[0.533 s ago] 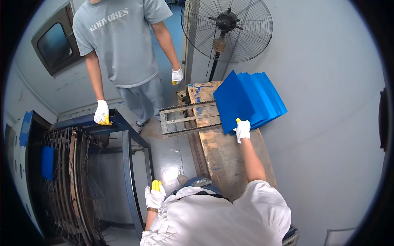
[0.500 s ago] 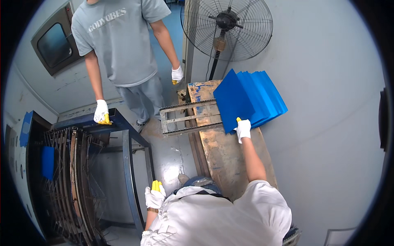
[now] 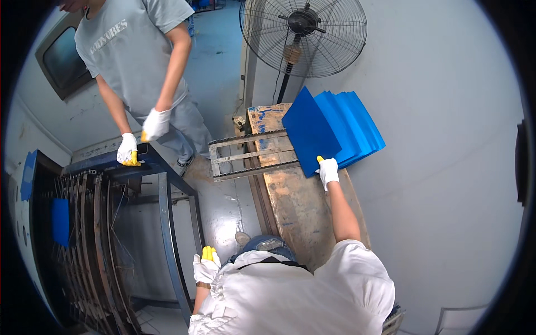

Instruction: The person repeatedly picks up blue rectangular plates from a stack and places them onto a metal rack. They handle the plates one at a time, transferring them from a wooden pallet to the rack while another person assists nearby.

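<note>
My right hand (image 3: pixel 328 172), in a white glove with yellow fingertips, pinches the lower right corner of a dark blue sheet (image 3: pixel 310 133). This sheet tilts on a slatted metal rack (image 3: pixel 254 153) with toothed rails, which lies across a worn wooden bench (image 3: pixel 293 209). Behind it leans a row of several brighter blue sheets (image 3: pixel 357 125), fanned apart at the top. Near my waist, my left hand (image 3: pixel 206 267) is gloved the same way and holds nothing; its fingers point up and look stretched out. The blue metal frame (image 3: pixel 170 223) stands beside it.
A co-worker in a grey T-shirt (image 3: pixel 128 56) stands across, both gloved hands over the blue frame. At left, a machine with upright metal bars (image 3: pixel 97 240) holds a blue sheet (image 3: pixel 60 222). A large caged fan (image 3: pixel 303 33) stands behind the bench, beside a grey wall (image 3: pixel 441 139).
The co-worker's one hand has swung from their side to beside the other, over the frame. My right hand still grips the front sheet, which now stands farther from the row. The view has shifted slightly.
</note>
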Action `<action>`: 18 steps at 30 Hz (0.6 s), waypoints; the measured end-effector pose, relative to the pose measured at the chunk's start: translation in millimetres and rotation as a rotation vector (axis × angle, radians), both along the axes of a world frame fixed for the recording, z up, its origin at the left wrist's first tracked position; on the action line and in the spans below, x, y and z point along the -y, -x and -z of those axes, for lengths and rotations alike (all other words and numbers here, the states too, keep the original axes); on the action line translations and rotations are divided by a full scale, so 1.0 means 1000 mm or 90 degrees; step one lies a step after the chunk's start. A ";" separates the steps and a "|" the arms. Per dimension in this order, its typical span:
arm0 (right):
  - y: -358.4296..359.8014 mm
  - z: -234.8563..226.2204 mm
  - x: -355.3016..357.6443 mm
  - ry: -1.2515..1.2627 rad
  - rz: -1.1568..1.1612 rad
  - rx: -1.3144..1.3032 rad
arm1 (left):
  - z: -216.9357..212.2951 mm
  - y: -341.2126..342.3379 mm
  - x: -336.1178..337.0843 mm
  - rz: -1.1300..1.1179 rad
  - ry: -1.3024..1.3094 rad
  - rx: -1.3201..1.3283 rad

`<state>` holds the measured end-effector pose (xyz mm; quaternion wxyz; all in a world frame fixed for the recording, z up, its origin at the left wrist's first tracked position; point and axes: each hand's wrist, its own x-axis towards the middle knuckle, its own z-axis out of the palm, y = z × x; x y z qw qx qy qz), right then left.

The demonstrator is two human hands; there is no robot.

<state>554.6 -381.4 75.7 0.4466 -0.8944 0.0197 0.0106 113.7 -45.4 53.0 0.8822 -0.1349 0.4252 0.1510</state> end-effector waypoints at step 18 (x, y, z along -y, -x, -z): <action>0.011 -0.002 -0.006 -0.269 0.236 -0.383 | 0.012 -0.007 -0.009 0.007 0.012 0.014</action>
